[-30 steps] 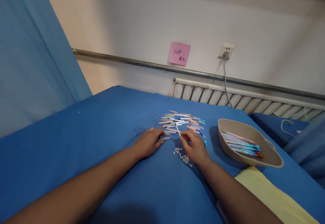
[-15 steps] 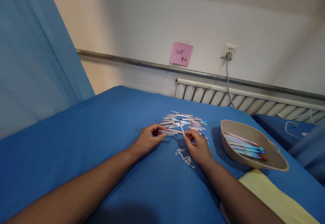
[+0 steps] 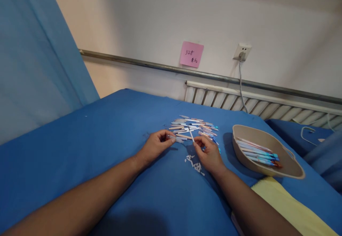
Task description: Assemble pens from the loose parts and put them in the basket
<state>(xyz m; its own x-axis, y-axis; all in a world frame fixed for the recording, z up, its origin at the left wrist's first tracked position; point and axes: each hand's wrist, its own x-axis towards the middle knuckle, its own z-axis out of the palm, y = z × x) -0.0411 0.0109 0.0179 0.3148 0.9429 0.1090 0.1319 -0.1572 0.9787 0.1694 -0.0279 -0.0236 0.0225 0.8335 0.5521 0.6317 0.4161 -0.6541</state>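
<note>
My left hand [image 3: 159, 144] is closed on a translucent pen barrel [image 3: 179, 140], which points to the right just above the blue cloth. Between the thumb and fingers of my right hand [image 3: 209, 153] is a thin white pen refill [image 3: 191, 135], its dark tip pointing up and away from me. Beyond both hands lies a loose pile of pen parts [image 3: 184, 123], with pale barrels and white refills among them. Small white bits [image 3: 197, 166] are scattered on the cloth just left of my right hand; they look like little caps.
A beige basket [image 3: 290, 163] to the right holds several pens [image 3: 258, 154] with blue and orange ends. Yellow cloth [image 3: 280, 196] lies under my right forearm. At the back are a radiator [image 3: 213, 98], a rail, a pink note [image 3: 191, 54] and a plugged socket [image 3: 242, 51].
My left hand has lifted and tilted the pen barrel slightly, its free end now lower. The right hand still holds the refill in nearly the same place.
</note>
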